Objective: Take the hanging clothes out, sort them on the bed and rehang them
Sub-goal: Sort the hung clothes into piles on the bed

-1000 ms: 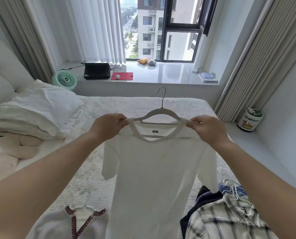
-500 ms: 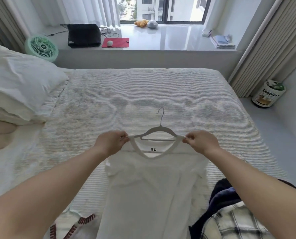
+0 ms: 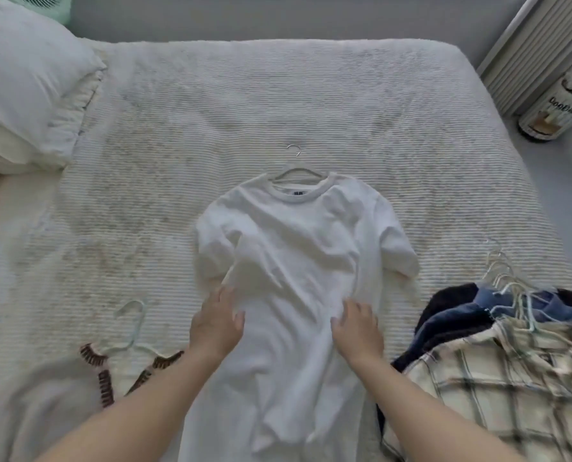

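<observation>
At the far left a pillow (image 3: 28, 91) runs off the frame. At the near left lies a blurred white garment with dark-red trim (image 3: 104, 378) on a pale hanger (image 3: 129, 323). In the middle of the bed (image 3: 344, 105) the white T-shirt (image 3: 294, 261) lies flat on its hanger (image 3: 296, 170) (mostly hidden inside the neck). The left hand (image 3: 216, 323) and right hand (image 3: 358, 331) rest on it, fingers spread and loose, grasping nothing. At the near right a plaid shirt (image 3: 497, 388) tops a pile of dark clothes (image 3: 461, 315). A labelled can (image 3: 552, 111) stands at the far right.
</observation>
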